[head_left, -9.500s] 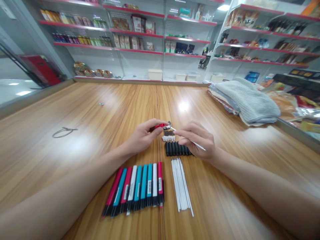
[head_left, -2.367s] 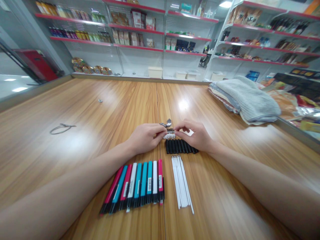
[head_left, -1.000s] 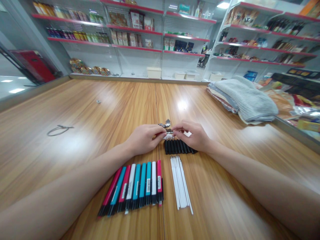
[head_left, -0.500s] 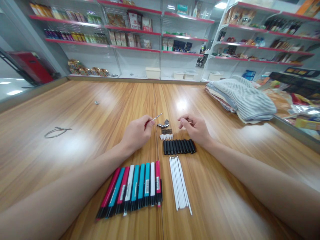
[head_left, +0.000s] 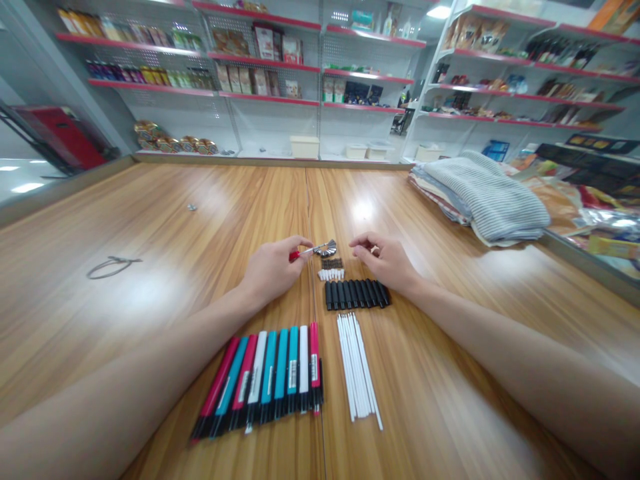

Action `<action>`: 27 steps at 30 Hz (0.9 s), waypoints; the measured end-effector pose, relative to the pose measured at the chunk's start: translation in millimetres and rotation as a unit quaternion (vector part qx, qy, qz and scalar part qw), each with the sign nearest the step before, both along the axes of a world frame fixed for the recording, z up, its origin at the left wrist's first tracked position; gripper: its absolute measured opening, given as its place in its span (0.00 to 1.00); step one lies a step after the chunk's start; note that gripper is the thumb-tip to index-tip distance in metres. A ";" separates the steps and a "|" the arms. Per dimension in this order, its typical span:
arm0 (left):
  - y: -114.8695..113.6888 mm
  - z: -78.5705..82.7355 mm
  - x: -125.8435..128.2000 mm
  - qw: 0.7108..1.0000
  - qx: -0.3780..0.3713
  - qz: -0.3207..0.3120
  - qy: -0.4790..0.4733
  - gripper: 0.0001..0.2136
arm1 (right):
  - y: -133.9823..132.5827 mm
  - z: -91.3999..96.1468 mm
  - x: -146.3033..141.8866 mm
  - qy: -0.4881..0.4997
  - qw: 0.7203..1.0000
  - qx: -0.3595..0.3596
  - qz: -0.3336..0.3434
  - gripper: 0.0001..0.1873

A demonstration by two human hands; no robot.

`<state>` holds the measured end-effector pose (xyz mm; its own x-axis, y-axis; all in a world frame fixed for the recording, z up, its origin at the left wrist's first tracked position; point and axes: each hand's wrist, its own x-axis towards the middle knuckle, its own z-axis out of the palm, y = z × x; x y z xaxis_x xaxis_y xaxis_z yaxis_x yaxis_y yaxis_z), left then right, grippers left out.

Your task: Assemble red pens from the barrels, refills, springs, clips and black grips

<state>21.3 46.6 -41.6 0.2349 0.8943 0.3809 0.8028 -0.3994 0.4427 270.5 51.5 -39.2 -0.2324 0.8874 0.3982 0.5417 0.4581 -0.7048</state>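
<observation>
My left hand [head_left: 274, 268] is closed on a partly assembled pen [head_left: 294, 255]; its red part shows between the fingers and a thin pale refill sticks out to the right. My right hand [head_left: 384, 259] hovers across from it, fingers loosely bent and apart, with nothing visible in them. Between the hands lie a curved row of silver pen tips [head_left: 327, 251], small dark springs [head_left: 331, 263] and short white pieces [head_left: 332, 274]. Nearer are black tubular grips [head_left: 357, 295], white refills [head_left: 356, 367] and a row of red, blue and white pen barrels [head_left: 267, 367].
A looped grey cable [head_left: 107, 268] and a small metal piece [head_left: 191, 207] lie on the left of the wooden table [head_left: 240, 193]. Folded cloths [head_left: 493, 200] are stacked at the right, beside packaged goods [head_left: 590, 200]. Stocked shelves [head_left: 270, 61] stand behind.
My left hand has turned, so the pen's red part now shows and the refill points over the silver tips. My right hand has shifted slightly left and down.
</observation>
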 end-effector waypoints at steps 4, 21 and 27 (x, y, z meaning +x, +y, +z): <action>-1.1 1.6 0.9 0.997 -0.016 0.014 0.079 0.15 | -0.7 1.1 -1.0 0.003 1.000 -0.006 0.003 0.11; 1.3 0.0 -1.4 0.996 -0.017 0.014 0.088 0.16 | -1.4 2.0 -1.4 -0.004 1.000 -0.015 0.005 0.11; 7.8 -4.9 -5.3 0.999 0.010 -0.035 -0.005 0.13 | -2.3 2.8 -1.1 -0.016 1.000 -0.015 0.003 0.12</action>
<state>15.9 54.4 -46.5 0.2921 0.8681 0.4014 0.7680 -0.4631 0.4425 269.3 49.2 -36.3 -0.2499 0.8972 0.3642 0.5612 0.4407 -0.7006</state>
